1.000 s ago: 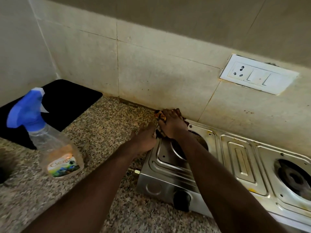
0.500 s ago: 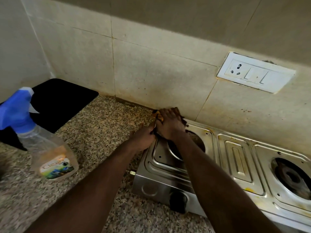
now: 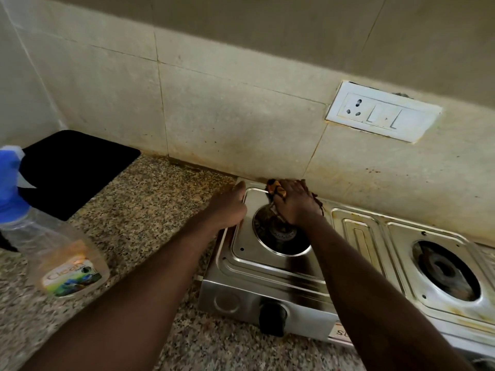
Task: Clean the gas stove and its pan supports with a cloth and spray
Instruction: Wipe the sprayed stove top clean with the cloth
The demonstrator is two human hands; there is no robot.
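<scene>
Our left hand [image 3: 227,207] is shifting to the stove's [image 3: 267,279] left rim.
It is gripping there; our right hand [image 3: 294,204] is clutching the cloth [image 3: 272,186] at the back.

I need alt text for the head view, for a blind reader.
A right hand holds a cloth against the far left corner of a steel gas stove; the left hand rests on its left edge. A spray bottle stands on the counter nearby.
</scene>
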